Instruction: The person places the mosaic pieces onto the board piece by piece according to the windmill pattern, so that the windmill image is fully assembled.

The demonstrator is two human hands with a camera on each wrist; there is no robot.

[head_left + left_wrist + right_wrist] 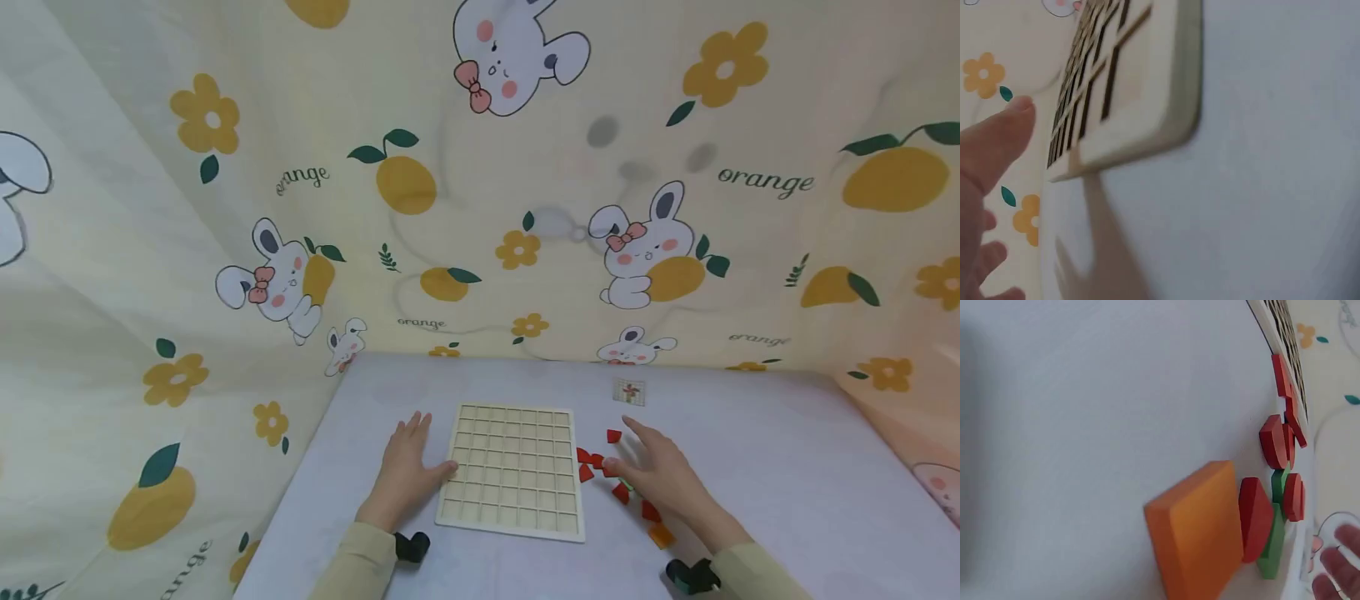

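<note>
A cream grid board (517, 472) with shallow square cells lies flat on the table. My left hand (406, 477) is at its left side, fingers spread, the thumb tip right at the board's edge. In the left wrist view the thumb (1007, 140) extends near the board's corner (1147, 134). Over small blocks at the board's right, my right hand (663, 473) reaches with its fingers extended and apart. Several red blocks (613, 436) are scattered there, with green blocks (1271, 544) partly hidden among them. An orange square block (661, 536) lies nearest me.
Behind the blocks lies a small card (629, 392) with a flower-like picture on a grid. White cloth covers the table (795, 467). A patterned curtain (480, 275) with rabbits and oranges hangs at the back and sides. Dark wrist devices sit by both sleeves.
</note>
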